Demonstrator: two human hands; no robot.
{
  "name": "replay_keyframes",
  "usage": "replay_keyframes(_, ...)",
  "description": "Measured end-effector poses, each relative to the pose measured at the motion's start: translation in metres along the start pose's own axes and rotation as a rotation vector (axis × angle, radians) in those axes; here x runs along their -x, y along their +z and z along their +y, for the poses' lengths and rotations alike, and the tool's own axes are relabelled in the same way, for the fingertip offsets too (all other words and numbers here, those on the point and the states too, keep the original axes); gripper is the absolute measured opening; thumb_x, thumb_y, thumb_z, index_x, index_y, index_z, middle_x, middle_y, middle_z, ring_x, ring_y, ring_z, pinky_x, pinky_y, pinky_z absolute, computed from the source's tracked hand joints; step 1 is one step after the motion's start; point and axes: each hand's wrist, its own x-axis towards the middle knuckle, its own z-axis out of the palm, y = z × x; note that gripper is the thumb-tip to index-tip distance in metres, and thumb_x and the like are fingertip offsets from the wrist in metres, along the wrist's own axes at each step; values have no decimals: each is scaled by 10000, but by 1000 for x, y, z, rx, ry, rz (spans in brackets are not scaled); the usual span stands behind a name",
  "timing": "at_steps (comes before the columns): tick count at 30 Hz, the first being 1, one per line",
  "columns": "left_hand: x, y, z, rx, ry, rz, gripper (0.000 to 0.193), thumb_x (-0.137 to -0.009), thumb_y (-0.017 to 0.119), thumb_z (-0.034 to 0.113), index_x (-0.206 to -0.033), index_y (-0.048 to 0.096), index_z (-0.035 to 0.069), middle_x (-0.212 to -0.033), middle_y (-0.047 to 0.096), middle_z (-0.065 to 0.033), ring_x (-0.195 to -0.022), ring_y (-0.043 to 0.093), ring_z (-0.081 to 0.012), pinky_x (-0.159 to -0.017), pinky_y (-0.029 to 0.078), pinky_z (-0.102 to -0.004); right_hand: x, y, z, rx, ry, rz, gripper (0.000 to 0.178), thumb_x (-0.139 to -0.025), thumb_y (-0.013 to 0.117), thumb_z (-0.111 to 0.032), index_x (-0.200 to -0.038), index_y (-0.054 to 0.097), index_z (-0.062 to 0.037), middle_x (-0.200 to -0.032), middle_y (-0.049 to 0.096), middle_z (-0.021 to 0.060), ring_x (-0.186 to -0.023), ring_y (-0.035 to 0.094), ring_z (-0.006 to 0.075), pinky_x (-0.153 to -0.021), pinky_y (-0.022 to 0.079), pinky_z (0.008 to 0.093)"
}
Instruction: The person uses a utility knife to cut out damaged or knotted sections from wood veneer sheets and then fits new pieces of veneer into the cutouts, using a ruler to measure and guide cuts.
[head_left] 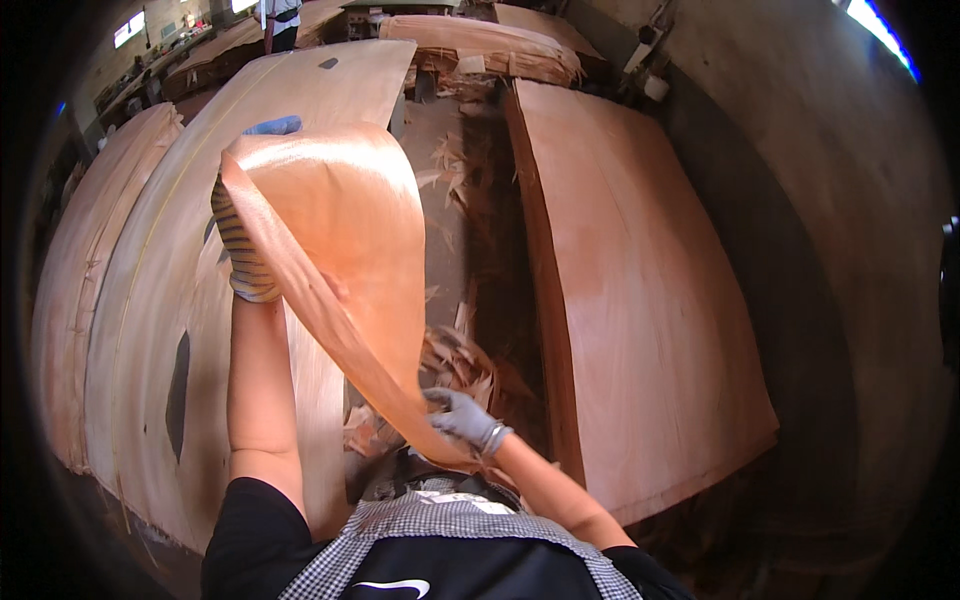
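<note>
A thin, reddish-tan wood veneer sheet [345, 215] hangs curled in front of me, its long left edge folded over. My left hand [240, 245], in a striped work glove with blue fingertips, grips its upper left side; part of the hand is hidden behind the sheet. Lower down, my right hand [465, 418], in a grey glove, is closed at the sheet's narrow lower end near my apron. Beneath the raised sheet and to the left lies a wide, pale veneer panel [150, 330] with dark gaps in it.
A tall stack of veneer [650, 300] stands at right. Another stack [75, 290] lies at far left, and a bundle [480, 45] sits at the back. Torn scraps [460, 360] litter the floor between the stacks. A person [282, 22] stands in the far background.
</note>
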Motion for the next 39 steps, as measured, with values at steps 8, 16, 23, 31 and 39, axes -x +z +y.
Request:
replay_keyframes(8, -151, -8, -108, -153, 57, 141, 476, -948, 400, 392, -1155, 544, -11, -1109, 591, -98, -1019, 565, -176, -926, 438, -326, -144, -101, -128, -67, 3, 298, 185, -848, 636, -176, -951, 576, -34, -704, 549, -1, -486, 487, 71, -412, 390, 224)
replay_keyframes(16, -238, -80, -265, -615, 275, 91, 367, -902, 473, 219, -1140, 573, -42, -1187, 577, -149, -1126, 529, -275, -1011, 385, -401, -324, -327, -260, 109, -354, 746, 126, -856, 597, -113, -960, 590, -42, -726, 584, 8, -580, 584, 89, -424, 417, 233)
replay_keyframes(23, -311, -173, -376, -1938, 482, -357, 401, -835, 506, 98, -1231, 520, 38, -1303, 504, -128, -1221, 456, -311, -1074, 279, -459, -516, -453, -395, 1034, -699, 931, 157, -851, 557, -172, -969, 591, -73, -904, 625, 142, -796, 589, 369, -663, 481, 417)
replay_keyframes(31, -354, -242, -558, -1918, -634, -141, 770, -740, 658, 135, -1414, 288, 90, -1459, 280, -147, -1346, 253, -319, -1094, 210, -457, -760, -444, -508, 1430, -795, 584, 65, -821, 557, -173, -866, 547, -127, -823, 568, 90, -717, 600, 282, -573, 475, 392)
replay_keyframes(39, -553, -157, -757, -1652, -405, -322, 768, -650, 754, 322, -1295, 434, 55, -1328, 431, -176, -1252, 359, -346, -1051, 210, -496, -947, -486, -596, 1594, -782, 399, 55, -834, 527, -173, -880, 535, -144, -857, 563, 77, -720, 609, 278, -563, 488, 396)
